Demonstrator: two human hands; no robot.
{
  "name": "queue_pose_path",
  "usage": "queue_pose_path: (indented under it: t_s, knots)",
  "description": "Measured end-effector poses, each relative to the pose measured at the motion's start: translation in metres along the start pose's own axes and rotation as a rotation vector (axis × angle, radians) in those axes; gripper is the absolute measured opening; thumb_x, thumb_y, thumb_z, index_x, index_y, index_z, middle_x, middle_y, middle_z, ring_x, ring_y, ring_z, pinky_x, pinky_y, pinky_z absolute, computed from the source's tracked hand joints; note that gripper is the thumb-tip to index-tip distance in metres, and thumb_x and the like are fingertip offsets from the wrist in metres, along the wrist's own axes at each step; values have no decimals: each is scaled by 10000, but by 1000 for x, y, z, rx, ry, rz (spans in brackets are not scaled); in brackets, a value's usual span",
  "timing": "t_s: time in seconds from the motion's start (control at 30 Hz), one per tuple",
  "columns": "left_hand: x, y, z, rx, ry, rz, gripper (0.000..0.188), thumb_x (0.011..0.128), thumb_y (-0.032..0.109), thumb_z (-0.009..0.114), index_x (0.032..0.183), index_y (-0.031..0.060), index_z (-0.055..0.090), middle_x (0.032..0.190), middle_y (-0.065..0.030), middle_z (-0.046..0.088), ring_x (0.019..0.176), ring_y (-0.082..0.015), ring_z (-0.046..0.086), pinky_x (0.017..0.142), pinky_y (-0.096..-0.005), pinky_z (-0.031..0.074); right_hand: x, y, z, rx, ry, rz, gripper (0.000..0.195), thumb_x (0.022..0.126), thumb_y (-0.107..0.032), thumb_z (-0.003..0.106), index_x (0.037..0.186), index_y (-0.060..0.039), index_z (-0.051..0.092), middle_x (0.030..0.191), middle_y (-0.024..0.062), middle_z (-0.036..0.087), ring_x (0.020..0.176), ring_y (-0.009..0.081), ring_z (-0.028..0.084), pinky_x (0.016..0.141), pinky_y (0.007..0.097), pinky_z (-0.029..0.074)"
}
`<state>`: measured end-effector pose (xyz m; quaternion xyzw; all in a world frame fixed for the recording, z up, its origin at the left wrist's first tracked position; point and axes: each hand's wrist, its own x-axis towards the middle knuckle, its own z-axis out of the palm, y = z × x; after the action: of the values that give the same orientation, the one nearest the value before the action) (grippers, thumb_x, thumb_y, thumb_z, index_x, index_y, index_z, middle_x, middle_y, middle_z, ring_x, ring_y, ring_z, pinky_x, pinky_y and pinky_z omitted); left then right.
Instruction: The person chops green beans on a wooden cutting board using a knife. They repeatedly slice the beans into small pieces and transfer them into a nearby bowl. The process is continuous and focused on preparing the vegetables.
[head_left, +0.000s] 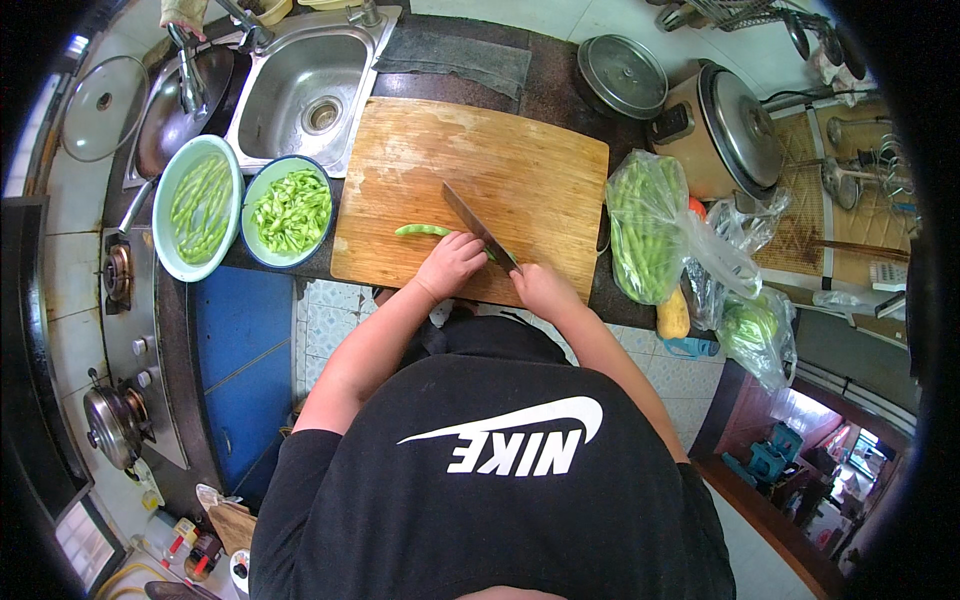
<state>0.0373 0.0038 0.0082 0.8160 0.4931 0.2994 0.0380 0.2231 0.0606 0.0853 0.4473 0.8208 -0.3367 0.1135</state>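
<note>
My right hand (550, 291) grips the handle of a kitchen knife (472, 219), whose blade slants up and to the left over the wooden cutting board (465, 142). Beside the blade, the fingers of my left hand (452, 262) press down on a green bean pod (420, 229). The pod's left end sticks out past the fingers. A bit of green shows on the knife's other side, near the handle. To the left, a blue-rimmed bowl (327, 174) holds cut green pieces (292, 210), and a pale green basin (161, 225) holds whole pods (202, 206).
A steel sink (300, 82) lies behind the bowls, beside a wok (161, 127). At the right stand a bag of green beans (645, 225), a yellow squash (673, 315), a rice cooker (739, 127) and a lidded pot (622, 75). A gas stove (161, 322) is on the left.
</note>
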Motion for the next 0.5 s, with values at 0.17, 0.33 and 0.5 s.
queue_pose_path:
  t_s: [0.17,0.33,0.5]
  knots:
    - [-3,-1,3,-21,31,-26,151,666,127,519,796,50,525,950,-106,561,942,-280,531,834,-383,438,-1,4,1,-6,40,-29,357,883,-278,447,789,23,616,766,255,605,736,419,588,678,493,459]
    - [-4,-1,3,-25,16,-50,143,660,113,522,785,43,525,937,-111,561,931,-279,535,813,-374,451,-18,3,-5,-52,53,-70,357,880,-274,451,768,20,620,739,252,607,702,414,595,662,492,470]
    - [-5,-2,3,-37,-6,-31,140,660,118,524,779,43,523,924,-107,560,925,-276,536,808,-376,451,-20,5,-4,-28,36,-41,350,874,-278,461,772,15,623,743,248,609,707,412,597,664,495,471]
